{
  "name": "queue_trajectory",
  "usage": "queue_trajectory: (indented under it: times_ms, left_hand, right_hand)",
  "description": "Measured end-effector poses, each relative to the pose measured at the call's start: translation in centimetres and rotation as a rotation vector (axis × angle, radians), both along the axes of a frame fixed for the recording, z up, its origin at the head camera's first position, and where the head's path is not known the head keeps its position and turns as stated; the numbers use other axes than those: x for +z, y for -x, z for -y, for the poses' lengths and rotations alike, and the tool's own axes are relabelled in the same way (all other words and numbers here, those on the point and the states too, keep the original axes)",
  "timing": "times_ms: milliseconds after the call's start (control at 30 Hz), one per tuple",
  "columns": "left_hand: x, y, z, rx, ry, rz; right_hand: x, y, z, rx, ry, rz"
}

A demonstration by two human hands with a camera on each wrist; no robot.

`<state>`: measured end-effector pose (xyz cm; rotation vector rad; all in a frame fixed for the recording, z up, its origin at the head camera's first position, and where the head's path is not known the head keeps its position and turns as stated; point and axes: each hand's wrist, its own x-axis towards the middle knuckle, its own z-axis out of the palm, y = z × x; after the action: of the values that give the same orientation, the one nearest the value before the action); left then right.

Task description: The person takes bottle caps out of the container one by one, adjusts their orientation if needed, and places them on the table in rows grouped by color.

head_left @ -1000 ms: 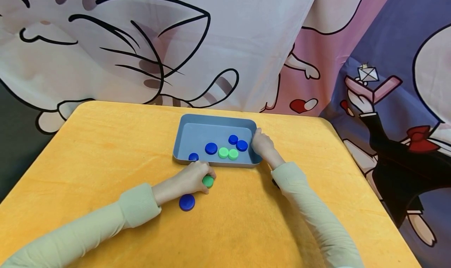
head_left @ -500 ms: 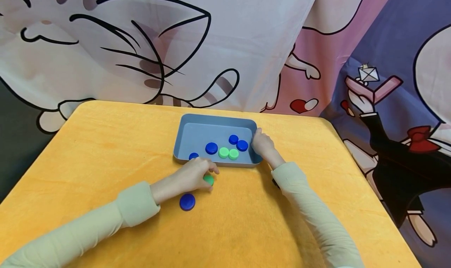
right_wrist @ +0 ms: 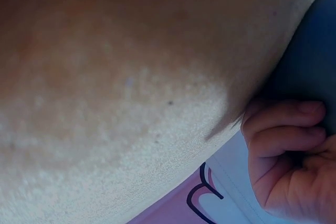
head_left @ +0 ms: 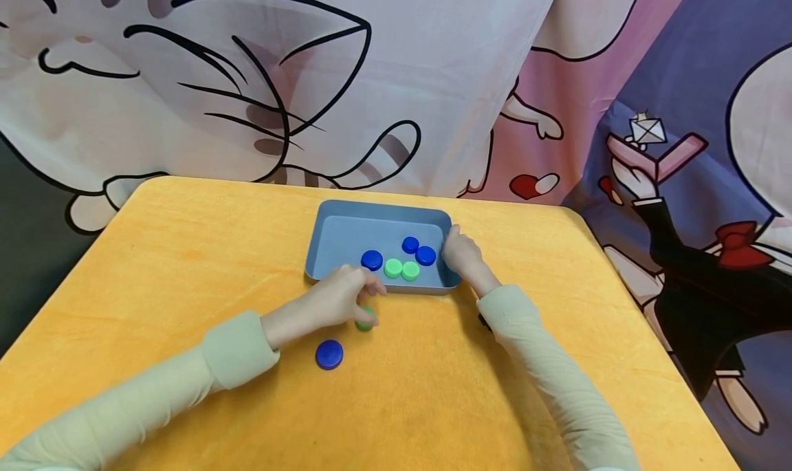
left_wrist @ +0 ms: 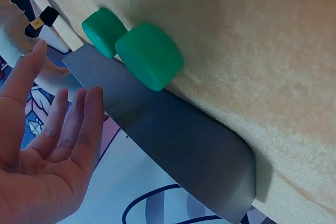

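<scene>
In the head view my left hand (head_left: 342,298) hovers at the tray's front edge, over a green disc (head_left: 362,325) partly hidden by the thumb. The left wrist view shows that hand's fingers (left_wrist: 86,129) extended and apart from two green discs, a nearer one (left_wrist: 149,56) and a farther one (left_wrist: 102,32), lying against the tray's outer wall (left_wrist: 163,129). My right hand (head_left: 462,252) grips the right side of the blue-grey tray (head_left: 365,225); its fingers (right_wrist: 286,135) are curled there, the thumb hidden in the right wrist view.
A blue disc (head_left: 328,354) lies on the yellow tabletop (head_left: 396,402) below the left hand. Inside the tray are two light green discs, one of them nearer the left (head_left: 392,268), and several blue discs such as the large one (head_left: 372,260). A printed curtain (head_left: 433,79) hangs behind.
The left hand's fingers have spread and let go of the green disc. That hand has lifted slightly toward the tray, covering a blue disc inside. The right hand has stayed put.
</scene>
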<state>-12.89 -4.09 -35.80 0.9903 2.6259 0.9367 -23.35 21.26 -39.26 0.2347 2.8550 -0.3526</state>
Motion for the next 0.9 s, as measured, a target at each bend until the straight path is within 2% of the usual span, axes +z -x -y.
queue_trajectory:
  times_ms: [200,467,733,900]
  left_hand:
    - [0.3,0.4,0.1,0.025,-0.031,-0.017]
    - [0.6,1.2,0.2,0.028,-0.035,-0.083]
    - [0.7,2.1,0.5,0.035,-0.107,-0.023]
    - [0.6,2.8,0.5,0.049,-0.116,0.007]
  right_hand:
    - [0.0,0.0,-0.1,0.005,-0.008,-0.010]
    - [0.0,0.1,0.0,0.012,-0.011,-0.009]
    - [0.0,0.0,0.0,0.001,-0.005,-0.005]
    - [0.0,0.0,0.1,0.015,-0.027,-0.028]
